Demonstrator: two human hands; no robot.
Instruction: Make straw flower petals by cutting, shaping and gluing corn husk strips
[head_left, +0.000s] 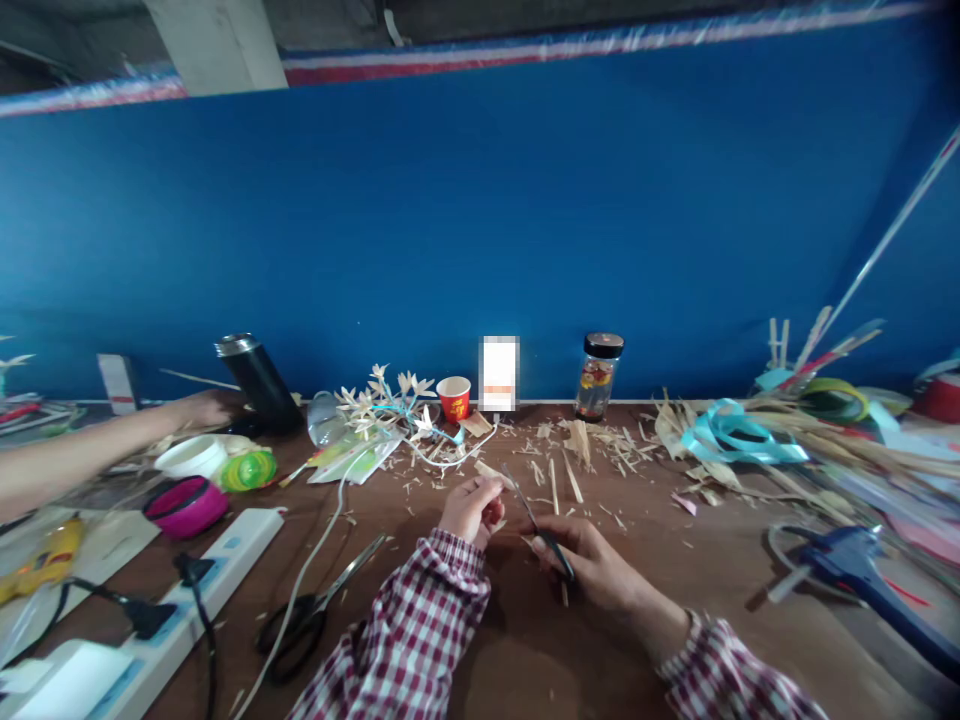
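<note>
At the middle of the table, my left hand [472, 508] is closed in a pinch on a small pale piece of dried husk [491, 471], which sticks out past the fingertips. Just to its right, my right hand [592, 562] grips a pair of scissors [556, 556] by the dark handles, with the blades pointing up and left toward the husk. Whether the blades touch it, I cannot tell. Thin straw strips [554, 486] and many pale scraps lie beyond my hands. A second pair of scissors [330, 590] rests left of my left sleeve.
Straw flowers [390, 400], a red paper cup [454, 399] and a lidded glass jar [600, 375] stand at the back. Left are a power strip [217, 565], a thermos [259, 385] and another person's arm [112, 445]. A blue glue gun [847, 565] lies right, below teal ribbon [739, 435].
</note>
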